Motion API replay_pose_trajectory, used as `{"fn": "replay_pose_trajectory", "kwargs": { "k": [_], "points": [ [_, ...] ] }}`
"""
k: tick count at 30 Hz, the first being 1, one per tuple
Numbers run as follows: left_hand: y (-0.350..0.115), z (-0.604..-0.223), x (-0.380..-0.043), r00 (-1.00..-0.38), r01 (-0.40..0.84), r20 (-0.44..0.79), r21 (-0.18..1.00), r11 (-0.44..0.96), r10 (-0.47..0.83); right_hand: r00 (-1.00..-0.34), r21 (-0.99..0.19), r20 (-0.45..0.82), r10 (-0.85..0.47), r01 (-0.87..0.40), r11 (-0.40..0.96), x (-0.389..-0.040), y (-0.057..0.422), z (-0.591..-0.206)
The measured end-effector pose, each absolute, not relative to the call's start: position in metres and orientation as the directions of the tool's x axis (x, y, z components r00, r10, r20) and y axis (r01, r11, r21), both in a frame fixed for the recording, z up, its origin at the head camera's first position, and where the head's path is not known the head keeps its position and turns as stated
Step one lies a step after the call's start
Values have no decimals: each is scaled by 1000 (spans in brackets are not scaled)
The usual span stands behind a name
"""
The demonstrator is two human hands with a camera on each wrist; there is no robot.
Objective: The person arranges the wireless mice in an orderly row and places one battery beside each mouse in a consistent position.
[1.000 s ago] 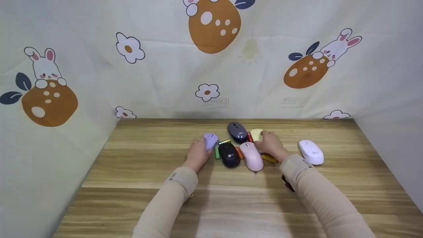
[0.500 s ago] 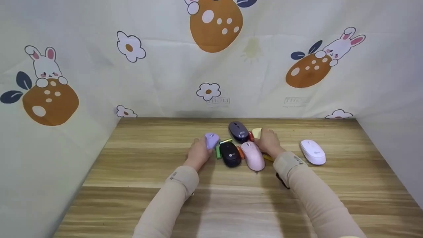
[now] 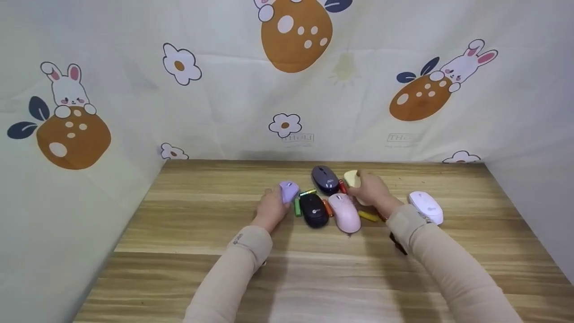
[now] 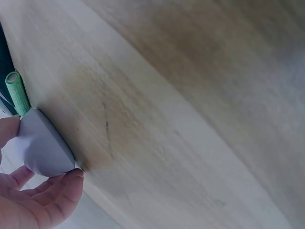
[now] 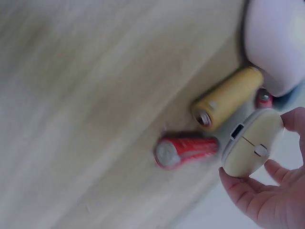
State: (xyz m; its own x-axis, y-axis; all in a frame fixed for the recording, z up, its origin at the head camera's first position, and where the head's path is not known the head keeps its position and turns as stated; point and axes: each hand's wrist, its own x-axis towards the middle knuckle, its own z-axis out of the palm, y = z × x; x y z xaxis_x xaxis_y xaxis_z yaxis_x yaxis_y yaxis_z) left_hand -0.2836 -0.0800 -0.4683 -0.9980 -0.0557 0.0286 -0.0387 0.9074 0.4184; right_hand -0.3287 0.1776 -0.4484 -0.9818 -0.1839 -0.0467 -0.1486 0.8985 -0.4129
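My left hand (image 3: pixel 270 208) grips a lavender computer mouse (image 3: pixel 289 191) by its sides, fingertips along its edge in the left wrist view. A green battery (image 4: pixel 18 93) lies right beside that mouse. With my right hand (image 3: pixel 373 190) I pinch a pale yellow mouse (image 5: pixel 245 155) between thumb and fingers; it is tilted, its port end showing in the right wrist view. Close to it lie a yellow battery (image 5: pixel 228 98) and a red battery (image 5: pixel 186 150). A black mouse (image 3: pixel 314 211) and a pink mouse (image 3: pixel 344 213) sit between my hands.
Behind them stands a dark grey mouse (image 3: pixel 325 179), with a red battery (image 3: pixel 342 186) at its side. An orange battery (image 3: pixel 328 208) and a shiny battery (image 3: pixel 308 192) lie among the mice. At the right is a white mouse (image 3: pixel 426 207), partly behind my right sleeve. A patterned curtain (image 3: pixel 233 89) backs the table.
My right hand has shifted slightly right with the pale yellow mouse, which is now tilted, and the yellow battery shows more fully. The left hand keeps its hold on the lavender mouse.
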Motion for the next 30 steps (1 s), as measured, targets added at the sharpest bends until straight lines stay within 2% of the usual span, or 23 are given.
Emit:
{"fn": "replay_pose_trajectory", "kwargs": {
  "k": [3, 6, 10, 18, 24, 30],
  "points": [
    [-80, -468, -282, -998, -42, 31, 420, 907, -60, -939, -347, 35, -343, -333, 877, -316, 179, -439],
    [-80, -469, -282, -998, -28, 42, 408, 913, -49, -853, -270, 111, -510, -520, 811, -297, 181, -429],
    [-80, -469, -282, -997, -20, 59, 405, 914, -47, -738, -208, 166, -654, -674, 708, -268, 181, -424],
    [-79, -468, -281, -997, -23, 63, 401, 916, -53, -564, -82, 172, -808, -825, 559, -223, 176, -440],
    [-79, -466, -280, -997, -16, 69, 393, 919, -47, -428, -63, 98, -899, -904, 423, -197, 172, -457],
    [-79, -465, -280, -998, -16, 51, 416, 909, -41, -370, -25, 45, -928, -929, 369, -184, 170, -466]
  ]
}}
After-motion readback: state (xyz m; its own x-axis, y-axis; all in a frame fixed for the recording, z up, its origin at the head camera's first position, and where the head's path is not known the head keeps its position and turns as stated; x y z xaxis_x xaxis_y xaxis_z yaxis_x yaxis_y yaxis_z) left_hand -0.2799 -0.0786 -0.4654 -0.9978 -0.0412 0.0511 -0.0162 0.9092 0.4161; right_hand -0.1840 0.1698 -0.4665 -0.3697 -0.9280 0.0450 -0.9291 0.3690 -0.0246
